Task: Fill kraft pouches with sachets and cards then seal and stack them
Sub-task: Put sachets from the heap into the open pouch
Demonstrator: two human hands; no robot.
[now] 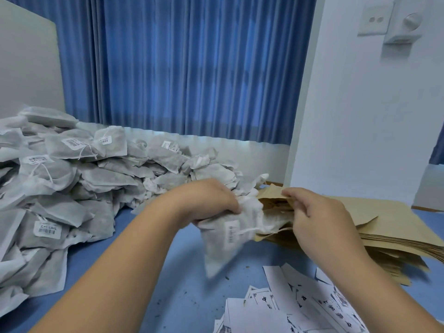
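Left hand [211,200] gripping white sachets [223,241] (label showing), right hand [322,219] pinching kraft pouch [271,193] mouth apart

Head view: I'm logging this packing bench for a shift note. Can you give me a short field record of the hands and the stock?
left hand: grips a bunch of sachets at the mouth of the pouch
right hand: pinches the pouch's upper edge, holding it open
pouch stack: right, under the open pouch
sachet pile: left, heaped on the table
cards: loose, near right
step: filling; pouch not yet sealed
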